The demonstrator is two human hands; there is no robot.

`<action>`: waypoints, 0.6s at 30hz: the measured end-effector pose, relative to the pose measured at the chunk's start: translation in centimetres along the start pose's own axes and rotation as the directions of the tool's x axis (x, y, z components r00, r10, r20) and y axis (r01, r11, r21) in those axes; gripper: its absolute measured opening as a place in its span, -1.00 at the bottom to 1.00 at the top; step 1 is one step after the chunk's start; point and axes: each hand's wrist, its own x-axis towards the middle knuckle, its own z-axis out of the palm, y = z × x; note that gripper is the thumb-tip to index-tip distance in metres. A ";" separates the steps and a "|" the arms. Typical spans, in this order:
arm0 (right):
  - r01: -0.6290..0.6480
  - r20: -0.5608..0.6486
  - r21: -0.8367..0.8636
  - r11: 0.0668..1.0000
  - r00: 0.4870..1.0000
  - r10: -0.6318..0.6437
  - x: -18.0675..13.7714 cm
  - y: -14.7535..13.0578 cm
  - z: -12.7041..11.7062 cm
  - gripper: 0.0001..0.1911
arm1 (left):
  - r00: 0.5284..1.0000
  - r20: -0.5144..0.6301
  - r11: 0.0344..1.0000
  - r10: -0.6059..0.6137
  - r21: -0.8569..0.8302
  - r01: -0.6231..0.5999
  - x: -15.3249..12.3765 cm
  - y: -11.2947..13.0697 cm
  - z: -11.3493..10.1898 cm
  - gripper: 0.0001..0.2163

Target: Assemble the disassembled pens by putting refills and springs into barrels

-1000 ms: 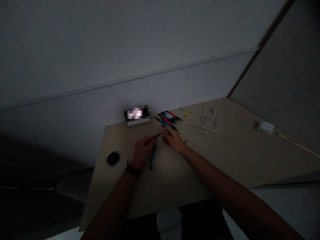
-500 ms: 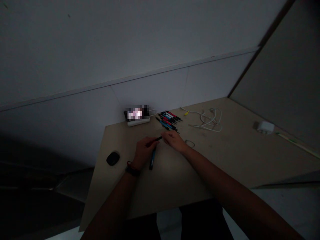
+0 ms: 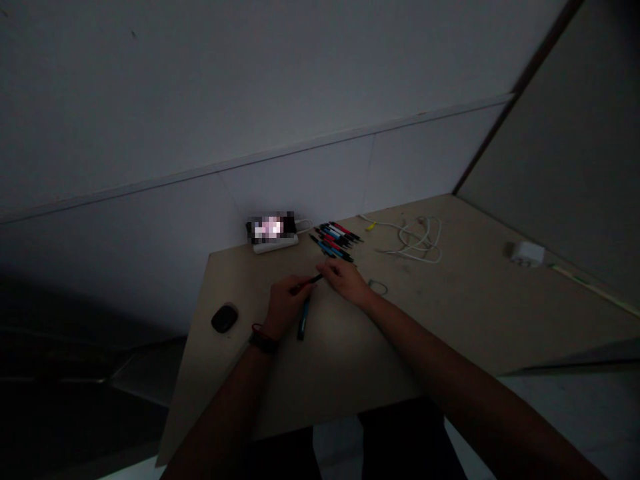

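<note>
A: From the left, what's on the counter [image 3: 345, 360]?

B: Dark rounded object [image 3: 225, 319] near the left edge. Then a lit phone [image 3: 271, 228], screen pixelated, on a white base [image 3: 275, 245] at the back.

A: Left arm?

B: Comes up from bottom left, angled inward, dark wristband [image 3: 264, 340] on. Left hand [image 3: 287, 303]: fingers curled, thumb pointing right. Grip closed round the body of a red-and-black pen [image 3: 315, 279].

A: Pen position?

B: Between the two hands, over the counter, slanting away to the right, dark end at the right hand [image 3: 345, 280]. Just below it, a blue-and-black pen [image 3: 303, 323] lies on the counter, far end by the left thumb.

A: Right arm?

B: Long diagonal from bottom right, forearm extended. Hand slightly farther out than the left, fingers bent, grip pinched at the pen's dark end. Exact fingertip contact too dim to tell.

A: Further right?

B: Cluster of pens [image 3: 335, 241] just past that hand, thin loop [image 3: 379, 288] beside the wrist, white cable [image 3: 420, 259] loosely coiled behind, white adapter [image 3: 528, 254] far right.
</note>
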 end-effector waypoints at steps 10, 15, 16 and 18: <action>0.132 0.105 0.001 0.991 0.986 -0.131 -0.8 -1.8 -0.5 -0.44 | 0.995 0.096 0.996 -0.041 -0.070 0.048 -0.1 0.7 -0.2 -0.62; 0.091 0.127 0.006 0.996 0.988 -0.091 -0.5 -1.6 -0.8 -0.39 | 0.994 0.101 0.997 -0.048 -0.060 0.054 -0.1 0.8 -0.4 -0.59; 0.077 0.138 0.011 0.997 0.987 -0.078 -0.4 -1.5 -0.8 -0.37 | 0.993 0.103 0.997 -0.049 -0.053 0.054 -0.1 0.8 -0.3 -0.58; 0.055 0.140 0.019 0.998 0.988 -0.058 -0.3 -1.3 -0.9 -0.35 | 0.993 0.102 0.997 -0.053 -0.046 0.058 -0.2 0.7 -0.3 -0.59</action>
